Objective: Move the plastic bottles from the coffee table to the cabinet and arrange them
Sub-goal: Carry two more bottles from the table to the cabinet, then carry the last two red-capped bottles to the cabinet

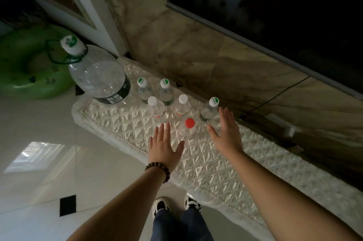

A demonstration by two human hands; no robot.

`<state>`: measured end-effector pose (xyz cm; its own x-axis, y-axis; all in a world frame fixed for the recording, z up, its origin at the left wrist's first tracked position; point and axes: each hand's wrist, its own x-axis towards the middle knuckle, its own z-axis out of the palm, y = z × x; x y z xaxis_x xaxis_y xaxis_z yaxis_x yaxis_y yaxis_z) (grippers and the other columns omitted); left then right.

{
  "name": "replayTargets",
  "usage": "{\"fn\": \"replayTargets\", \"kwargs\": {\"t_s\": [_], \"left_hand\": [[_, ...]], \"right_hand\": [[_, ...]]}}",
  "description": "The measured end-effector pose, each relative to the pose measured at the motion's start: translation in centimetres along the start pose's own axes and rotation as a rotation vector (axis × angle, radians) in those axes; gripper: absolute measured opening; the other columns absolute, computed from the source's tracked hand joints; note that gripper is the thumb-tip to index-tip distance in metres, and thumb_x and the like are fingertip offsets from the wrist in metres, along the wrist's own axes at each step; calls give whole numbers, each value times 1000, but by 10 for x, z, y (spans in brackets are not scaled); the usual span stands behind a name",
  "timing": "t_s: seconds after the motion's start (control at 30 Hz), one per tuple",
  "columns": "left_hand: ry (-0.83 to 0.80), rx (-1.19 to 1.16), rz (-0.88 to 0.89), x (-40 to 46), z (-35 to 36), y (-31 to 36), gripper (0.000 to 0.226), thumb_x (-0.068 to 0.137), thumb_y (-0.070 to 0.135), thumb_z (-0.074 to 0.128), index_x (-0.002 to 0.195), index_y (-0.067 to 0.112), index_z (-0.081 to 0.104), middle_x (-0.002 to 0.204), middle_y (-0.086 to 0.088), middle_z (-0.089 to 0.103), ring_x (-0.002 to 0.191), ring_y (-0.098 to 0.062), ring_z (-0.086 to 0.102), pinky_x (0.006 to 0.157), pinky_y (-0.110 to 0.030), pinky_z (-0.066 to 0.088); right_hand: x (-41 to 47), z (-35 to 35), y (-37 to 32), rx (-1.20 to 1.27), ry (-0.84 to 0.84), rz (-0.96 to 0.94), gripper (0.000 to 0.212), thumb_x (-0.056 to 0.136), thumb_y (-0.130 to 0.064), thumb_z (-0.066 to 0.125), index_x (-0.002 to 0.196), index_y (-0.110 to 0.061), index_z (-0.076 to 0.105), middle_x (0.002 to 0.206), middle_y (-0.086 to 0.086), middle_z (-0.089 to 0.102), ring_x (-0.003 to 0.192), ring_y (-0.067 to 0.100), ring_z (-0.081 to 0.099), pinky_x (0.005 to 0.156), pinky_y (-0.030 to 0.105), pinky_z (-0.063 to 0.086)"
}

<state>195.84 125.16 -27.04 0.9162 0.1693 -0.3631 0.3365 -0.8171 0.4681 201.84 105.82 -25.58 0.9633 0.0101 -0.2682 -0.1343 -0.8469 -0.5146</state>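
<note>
- Evidently my left hand [164, 146] and right hand [225, 132] hovered flat, fingers spread and holding nothing, flanking the red-capped bottle [188, 128].
- I judged that bracketing pose suited nudging the bottle into line without tipping it; empty clear plastic looked light and easily toppled.
- At twelve o'clock from it stood two white-capped bottles [156, 108], with two green-logo bottles [144, 89] behind; another [210, 110] stood at one o'clock, just beside my right fingers.
- At ten o'clock the big ribbed jug [98, 75] anchored the corner.
- All stood upright on the cabinet surface [206, 162], under a quilted, glossy diamond-stitched cover.
</note>
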Motion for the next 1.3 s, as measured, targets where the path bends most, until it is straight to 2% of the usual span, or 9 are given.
{"fn": "replayTargets", "kwargs": {"t_s": [0.3, 0.5, 0.7, 0.9, 1.07, 1.2, 1.3], "left_hand": [[146, 75, 8, -71, -99, -7, 75, 92, 59, 31, 152, 26, 0, 160, 2, 0, 146, -17, -7, 119, -43, -2], [215, 92, -29, -112, -132, -18, 72, 92, 60, 28, 152, 28, 2, 160, 2, 0, 146, -17, -8, 119, -44, -2], [280, 63, -111, -149, -143, -19, 72, 92, 61, 27, 152, 29, 2, 160, 2, 0, 146, -18, -7, 119, -44, -2], [413, 17, -249, -195, -126, -18, 72, 92, 62, 27, 151, 31, 1, 160, 3, 0, 146, -17, -7, 118, -44, -5], [495, -57, -424, -251, -73, 0, 72, 92, 62, 26, 151, 32, -1, 160, 3, 0, 146, -17, -8, 118, -45, -5], [553, -105, -573, -313, -31, 23, 70, 93, 60, 28, 150, 31, -1, 160, 2, -1, 146, -18, -8, 118, -44, -4], [594, -127, -675, -363, -4, 31, 71, 93, 60, 29, 151, 30, 0, 160, 2, 0, 146, -18, -7, 119, -45, -1]], "right_hand": [[-88, -52, -80, -297, 22, -201, 65, 96, -56, 27, 152, -26, 11, 161, 3, -1, 148, 21, -8, 119, 44, -3], [-129, -59, -116, -315, 26, -228, 70, 91, -62, 13, 152, -27, 11, 161, 1, -2, 148, 19, -11, 119, 44, -4], [-147, -69, -123, -318, 11, -302, 61, 98, -52, 26, 152, -28, 11, 162, -1, -1, 148, 18, -10, 120, 44, -3], [-155, -80, -107, -380, -30, -443, 61, 98, -53, 25, 152, -27, 14, 162, 2, 3, 148, 21, -6, 120, 45, -1], [-182, -80, -86, -344, -100, -644, 60, 97, -51, 29, 151, -28, 16, 161, 1, 5, 148, 20, -5, 120, 47, 1], [-218, -81, -60, -326, -140, -784, 59, 97, -50, 33, 150, -29, 20, 161, 1, 8, 148, 19, -4, 118, 44, -3], [-251, -78, -42, -349, -212, -884, 60, 96, -52, 29, 150, -27, 23, 161, 3, 11, 149, 20, -1, 120, 46, 2]]}}
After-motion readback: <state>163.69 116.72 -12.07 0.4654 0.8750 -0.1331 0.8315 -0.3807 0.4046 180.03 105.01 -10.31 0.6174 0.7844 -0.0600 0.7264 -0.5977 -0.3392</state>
